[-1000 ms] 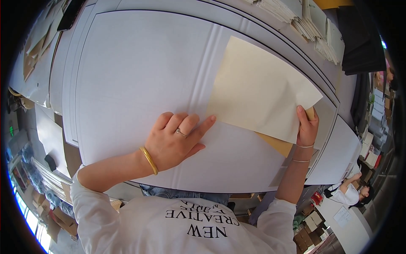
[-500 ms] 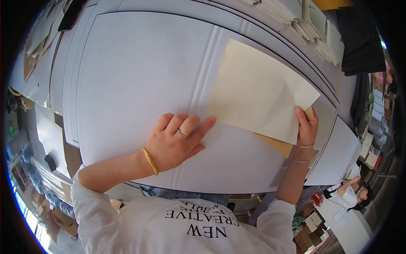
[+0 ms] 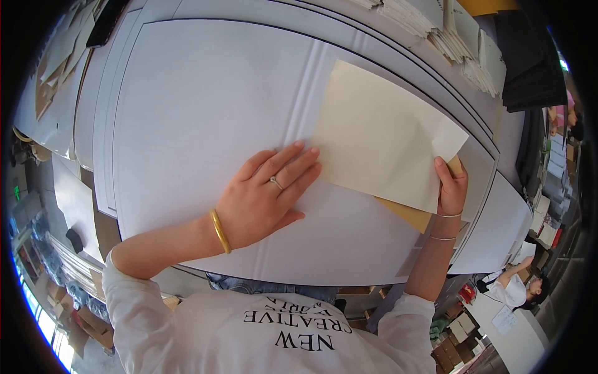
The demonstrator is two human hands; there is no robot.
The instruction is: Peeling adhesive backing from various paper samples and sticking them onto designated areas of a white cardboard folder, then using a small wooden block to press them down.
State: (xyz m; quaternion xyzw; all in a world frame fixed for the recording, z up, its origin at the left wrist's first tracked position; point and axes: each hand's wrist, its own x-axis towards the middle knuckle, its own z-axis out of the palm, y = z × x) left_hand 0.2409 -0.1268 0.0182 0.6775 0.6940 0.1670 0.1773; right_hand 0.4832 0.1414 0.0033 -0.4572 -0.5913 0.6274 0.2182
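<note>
A cream sheet of paper (image 3: 383, 134) lies on the large white board (image 3: 199, 93) that covers the table. My left hand (image 3: 265, 193) is open, with its fingers stretched out and the fingertips at the sheet's left edge. The thumb of my right hand (image 3: 453, 187) lies over the sheet's right side while the fingers curl beneath, so the hand grips it. A tan piece of paper or card (image 3: 406, 214) shows from under the sheet's near edge, and some of it also shows beside my right fingers. The rest of that piece is hidden.
Stacks of white paper or card (image 3: 464, 47) stand at the far right, beside a black stack (image 3: 532, 68). A dark flat object (image 3: 107, 22) lies at the far left near loose papers (image 3: 59, 62). Another person (image 3: 517, 287) is at a white table on the right.
My left hand has straightened its curled fingers and moved slightly up along the sheet's left edge. The sheet has shifted very slightly; my right hand keeps its grip almost in place.
</note>
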